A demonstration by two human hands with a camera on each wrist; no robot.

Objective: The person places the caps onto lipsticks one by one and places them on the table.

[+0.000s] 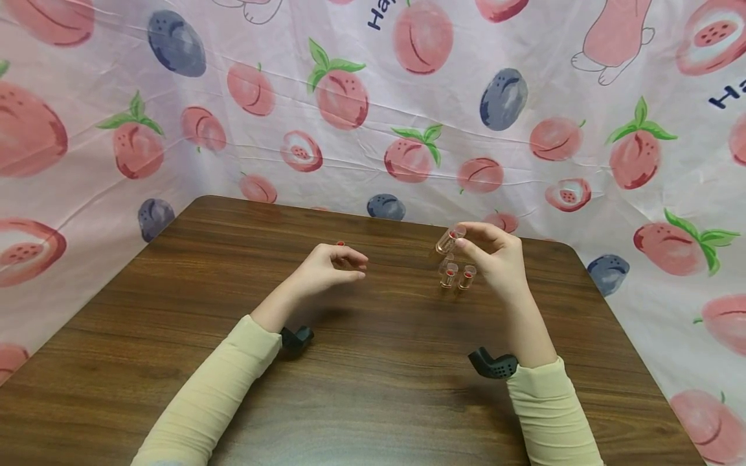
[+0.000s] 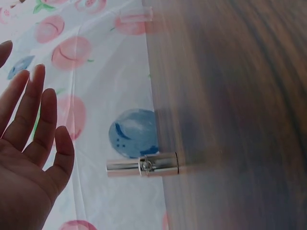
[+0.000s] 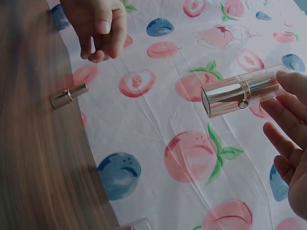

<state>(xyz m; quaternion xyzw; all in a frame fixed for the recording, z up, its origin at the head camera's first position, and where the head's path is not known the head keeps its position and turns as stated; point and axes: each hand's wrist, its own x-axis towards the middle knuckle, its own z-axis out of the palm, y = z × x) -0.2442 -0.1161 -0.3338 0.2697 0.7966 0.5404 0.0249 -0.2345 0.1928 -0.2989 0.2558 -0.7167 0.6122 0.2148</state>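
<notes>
My right hand (image 1: 495, 259) pinches a lipstick tube (image 1: 447, 241) near its clear top, between thumb and fingers, and holds it tilted above the table. In the right wrist view the lipstick tube (image 3: 237, 93) shows a shiny rose-gold base with a small ball ornament. Two more lipstick tubes, one left (image 1: 448, 276) and one right (image 1: 467, 277), stand upright below that hand. A clear piece (image 1: 445, 261) shows just behind them. My left hand (image 1: 329, 265) hovers with bent, relaxed fingers, holding nothing. Another lipstick tube (image 2: 144, 165) stands beyond it, mostly hidden in the head view.
The dark wood table (image 1: 361, 388) meets a fruit-patterned cloth (image 1: 373, 129) along its far edge and sides. Black wrist devices, left (image 1: 297, 340) and right (image 1: 492, 364), project inward from the wrists.
</notes>
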